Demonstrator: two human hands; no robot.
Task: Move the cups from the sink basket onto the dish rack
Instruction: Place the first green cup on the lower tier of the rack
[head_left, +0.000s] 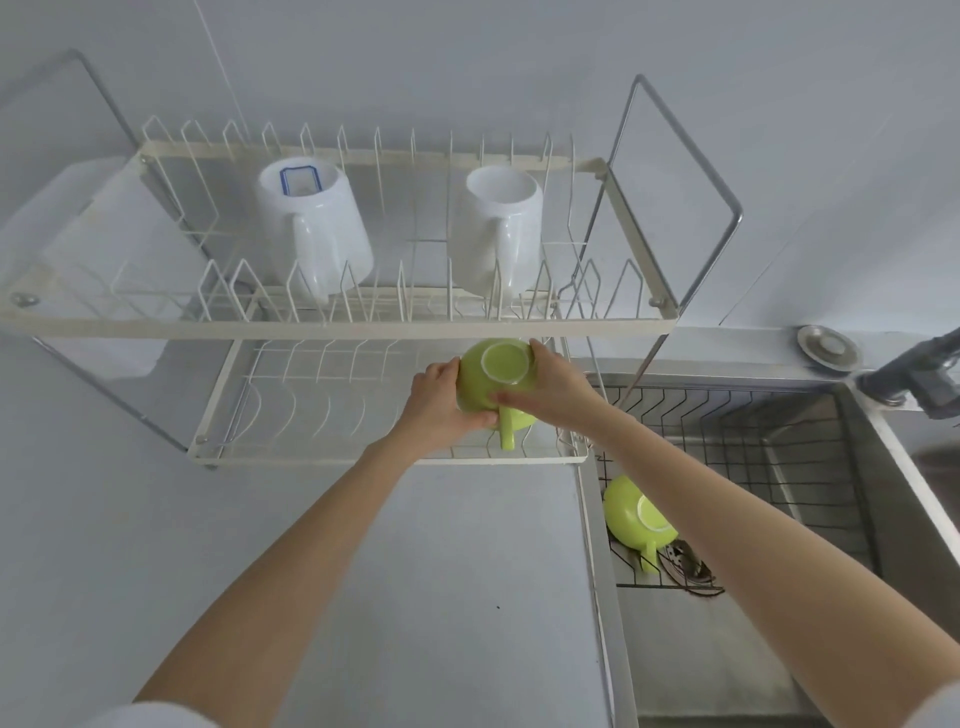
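A green cup is upside down over the right end of the lower tier of the white wire dish rack, its handle pointing toward me. My left hand grips its left side and my right hand grips its right side. A second green cup lies upside down in the black wire sink basket, at its near left corner. Two white mugs stand upside down on the rack's upper tier.
The steel sink is at the right, with a grey faucet and a round metal cap behind it. The grey counter lies in front of the rack. Small dark items lie in the basket beside the second cup.
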